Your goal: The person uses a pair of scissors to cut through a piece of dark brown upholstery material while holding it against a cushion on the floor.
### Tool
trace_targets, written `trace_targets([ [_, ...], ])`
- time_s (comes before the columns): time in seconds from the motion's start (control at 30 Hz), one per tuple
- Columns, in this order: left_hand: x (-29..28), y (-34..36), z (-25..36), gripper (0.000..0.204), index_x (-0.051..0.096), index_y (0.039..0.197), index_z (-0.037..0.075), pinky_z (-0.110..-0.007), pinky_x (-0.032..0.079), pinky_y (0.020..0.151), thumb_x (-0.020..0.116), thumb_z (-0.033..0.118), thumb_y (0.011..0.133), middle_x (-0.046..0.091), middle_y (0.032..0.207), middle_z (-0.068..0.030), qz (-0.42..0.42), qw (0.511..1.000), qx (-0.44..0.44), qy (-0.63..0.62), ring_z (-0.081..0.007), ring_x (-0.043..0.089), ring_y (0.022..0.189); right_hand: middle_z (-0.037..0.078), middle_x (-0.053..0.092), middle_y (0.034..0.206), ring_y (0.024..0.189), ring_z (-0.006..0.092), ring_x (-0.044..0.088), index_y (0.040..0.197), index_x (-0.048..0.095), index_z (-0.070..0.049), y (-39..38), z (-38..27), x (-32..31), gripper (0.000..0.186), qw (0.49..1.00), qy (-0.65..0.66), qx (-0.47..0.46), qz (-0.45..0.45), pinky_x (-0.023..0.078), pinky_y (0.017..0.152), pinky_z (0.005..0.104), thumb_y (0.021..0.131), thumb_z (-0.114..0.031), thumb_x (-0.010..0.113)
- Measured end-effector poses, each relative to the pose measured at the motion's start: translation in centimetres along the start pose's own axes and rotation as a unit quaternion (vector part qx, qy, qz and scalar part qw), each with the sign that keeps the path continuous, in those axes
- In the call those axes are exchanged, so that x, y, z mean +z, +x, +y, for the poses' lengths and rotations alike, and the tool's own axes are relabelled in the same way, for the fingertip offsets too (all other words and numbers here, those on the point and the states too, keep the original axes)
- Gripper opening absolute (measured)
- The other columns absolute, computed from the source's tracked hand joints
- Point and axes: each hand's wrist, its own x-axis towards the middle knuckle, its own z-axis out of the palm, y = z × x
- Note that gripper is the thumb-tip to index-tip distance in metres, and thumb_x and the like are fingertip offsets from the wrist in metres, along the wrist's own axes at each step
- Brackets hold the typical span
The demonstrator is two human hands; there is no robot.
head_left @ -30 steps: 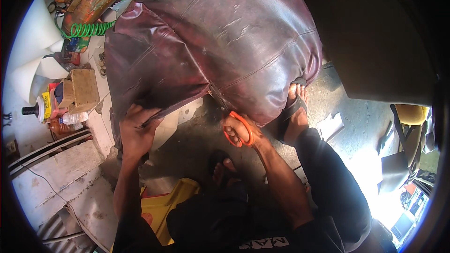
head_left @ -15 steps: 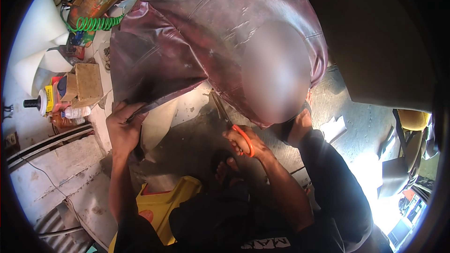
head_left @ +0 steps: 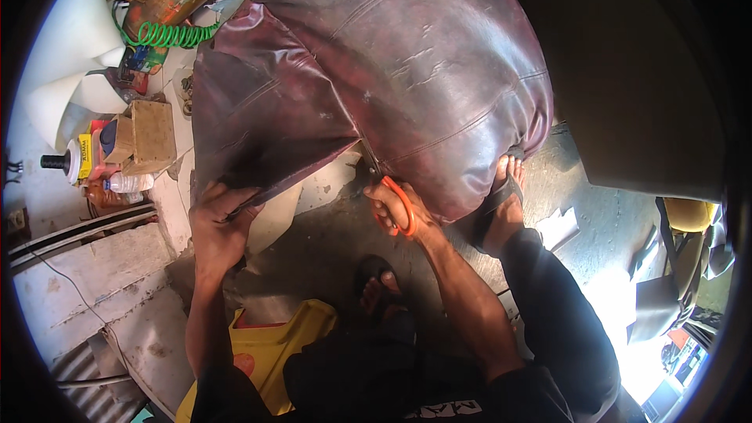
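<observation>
A large sheet of dark maroon leather-like material (head_left: 439,70), with stitched seams and wrinkles, spreads in front of me. At its near left edge my left hand (head_left: 223,223) pinches the material and holds that edge taut. My right hand (head_left: 399,211) grips scissors by their orange handles (head_left: 408,202). The scissor blades (head_left: 368,155) reach up to the inner corner of a slit in the sheet; their tips are partly hidden by the material. Left of the blades, the cut edge hangs as a loose flap toward my left hand.
My sandalled foot (head_left: 507,204) is beside the sheet's right edge. At left are a wooden box (head_left: 149,137), bottles (head_left: 129,182), a green coiled hose (head_left: 176,34) and white sheet material (head_left: 66,102). A yellow plastic object (head_left: 301,329) lies near my legs. Paper scraps (head_left: 558,229) lie on the floor at right.
The scissors have moved up and slightly left, deeper into the slit's corner. My left hand still holds the edge, and the view has shifted slightly.
</observation>
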Motion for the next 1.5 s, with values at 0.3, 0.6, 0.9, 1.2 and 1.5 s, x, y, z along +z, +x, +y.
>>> trace_targets([
  [0.3, -3.1, -1.3, 1.1, 0.024, 0.078, 0.098, 0.004, -0.031, 0.045, 0.066, 0.079, -0.002, 0.074, 0.062, 0.073, -0.006, 0.029, 0.999, -0.017, 0.0, -0.0198, 0.055, 0.074, 0.001, 0.042, 0.06, 0.043, 0.0137, 0.039, 0.071, 0.045, -0.009, 2.1, -1.9, 0.4, 0.027, 0.998, 0.031, -0.038, -0.039, 0.032, 0.041, 0.0306, 0.087, -0.025, 0.061],
  [0.6, -5.2, -1.9, 2.1, 0.022, 0.078, 0.098, 0.005, -0.031, 0.043, 0.065, 0.078, -0.002, 0.076, 0.059, 0.071, -0.0055, 0.038, 0.999, -0.025, 0.031, -0.0189, 0.052, 0.072, 0.001, 0.041, 0.06, 0.043, 0.0125, 0.037, 0.072, 0.044, -0.011, 4.7, -2.9, 0.8, 0.026, 0.991, 0.06, -0.048, -0.106, 0.03, 0.04, 0.0294, 0.087, -0.025, 0.06],
  [0.9, -11.1, -1.9, 1.3, 0.018, 0.077, 0.097, 0.001, -0.03, 0.041, 0.069, 0.079, 0.001, 0.079, 0.065, 0.079, -0.0054, 0.03, 0.995, -0.009, 0.091, -0.0165, 0.051, 0.075, 0.0, 0.039, 0.058, 0.042, 0.0116, 0.034, 0.071, 0.043, -0.012, 7.3, -6.8, 2.2, 0.028, 0.986, 0.087, -0.075, -0.124, 0.027, 0.039, 0.0295, 0.088, -0.025, 0.061],
  [1.2, -13.2, -1.3, -1.7, 0.014, 0.074, 0.098, -0.002, -0.027, 0.042, 0.069, 0.076, 0.003, 0.085, 0.062, 0.081, -0.0039, 0.056, 0.996, -0.073, 0.018, -0.0128, 0.052, 0.076, 0.001, 0.044, 0.062, 0.045, 0.0132, 0.042, 0.072, 0.046, -0.011, 5.6, -6.5, 2.7, 0.029, 0.993, -0.016, -0.077, -0.084, 0.033, 0.041, 0.0296, 0.089, -0.028, 0.061],
  [1.5, -13.7, -1.6, -2.4, 0.015, 0.074, 0.099, -0.003, -0.026, 0.043, 0.07, 0.076, 0.002, 0.085, 0.063, 0.083, -0.0036, 0.044, 0.995, -0.09, 0.022, -0.0123, 0.053, 0.077, 0.002, 0.045, 0.062, 0.046, 0.0133, 0.044, 0.072, 0.047, -0.009, 3.9, -4.6, 2.3, 0.03, 0.994, 0.01, -0.069, -0.084, 0.037, 0.041, 0.0297, 0.088, -0.028, 0.062],
])
